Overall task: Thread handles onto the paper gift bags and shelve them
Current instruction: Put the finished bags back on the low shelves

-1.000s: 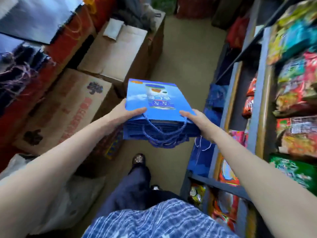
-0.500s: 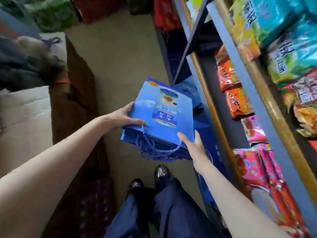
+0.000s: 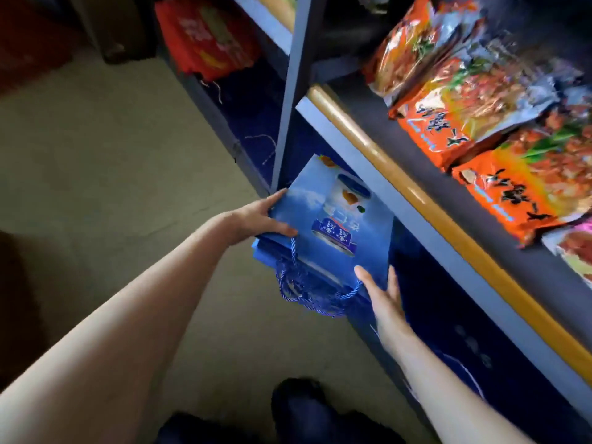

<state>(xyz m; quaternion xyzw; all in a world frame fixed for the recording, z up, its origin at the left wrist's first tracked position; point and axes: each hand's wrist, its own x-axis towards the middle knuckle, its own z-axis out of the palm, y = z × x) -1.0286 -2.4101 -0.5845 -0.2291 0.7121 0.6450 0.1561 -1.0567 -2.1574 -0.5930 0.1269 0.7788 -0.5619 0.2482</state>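
A flat stack of blue paper gift bags (image 3: 333, 225) with a printed can picture sits between my hands, its far end at the mouth of the low shelf bay (image 3: 448, 302). Blue rope handles (image 3: 314, 293) hang in loops from the near edge. My left hand (image 3: 256, 216) grips the stack's left side, thumb on top and fingers along the edge. My right hand (image 3: 382, 293) holds the near right corner, thumb on top, its fingers under the stack and partly hidden.
A blue metal rack (image 3: 288, 91) with a wooden rail (image 3: 416, 193) stands to the right. Orange snack packets (image 3: 480, 123) lie on its upper shelf. Dark blue bags fill the low bay. Red bags (image 3: 208, 43) sit farther back. Tan floor (image 3: 96, 155) spreads left; my shoes (image 3: 298, 408) are below.
I have turned further right toward the rack and carried the stack forward and down to the low bay's edge. Both hands keep the same hold; the cartons on the left have left the view.
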